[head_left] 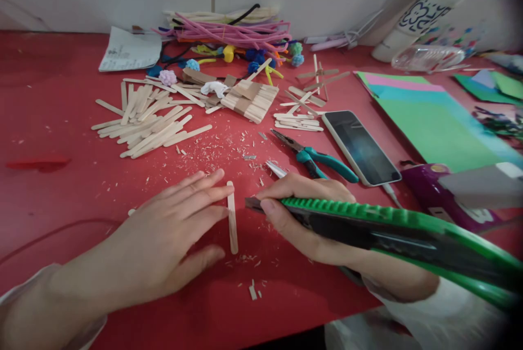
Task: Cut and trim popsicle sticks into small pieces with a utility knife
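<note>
My left hand [171,230] lies flat on the red table [61,137], fingers stretched out, fingertips touching a single wooden craft stick [232,219] that lies upright in view. My right hand [302,214] is closed round a green and black utility knife [388,235]. The knife's tip points left, close to the stick's upper part. Wood shavings [229,148] are scattered around both hands.
A pile of craft sticks [147,118] and a glued stick panel [251,99] lie behind. Teal pliers [314,157], a phone [362,146], coloured paper sheets [429,116], pipe cleaners [232,31], a purple tool [445,192] and a lying bottle [425,12] fill the right and back.
</note>
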### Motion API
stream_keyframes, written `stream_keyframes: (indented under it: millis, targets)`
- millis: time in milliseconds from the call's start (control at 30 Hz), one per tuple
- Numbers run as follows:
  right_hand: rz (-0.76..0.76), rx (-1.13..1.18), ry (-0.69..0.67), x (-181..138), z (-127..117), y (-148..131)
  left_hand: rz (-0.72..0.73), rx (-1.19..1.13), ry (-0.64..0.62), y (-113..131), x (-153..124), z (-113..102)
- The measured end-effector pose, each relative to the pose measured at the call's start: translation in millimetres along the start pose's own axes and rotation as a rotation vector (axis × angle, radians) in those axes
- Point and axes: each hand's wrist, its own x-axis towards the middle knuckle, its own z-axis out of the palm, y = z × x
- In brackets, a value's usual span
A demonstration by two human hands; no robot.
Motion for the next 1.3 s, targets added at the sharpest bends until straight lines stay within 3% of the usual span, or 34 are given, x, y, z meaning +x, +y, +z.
stream_keyframes:
  millis: [100, 267, 567, 1300]
  targets:
    - [-0.001, -0.001, 0.01, 1, -1, 1, 0.056, -0.033, -0.102, -1, -3, -6]
    - [-0.006, -0.015, 0.042, 1, 4, 2, 0.017, -0.091, -0.174, 4, -3, -3]
    - [0.018, 0.1, -0.017, 2, 11, 4, 0.018, -0.062, -0.195, 5, -1, 4]
    - [-0.125, 0.024, 0.006, -3, 23, 9, 0.039, 0.009, -0.209, 10, 2, 1]
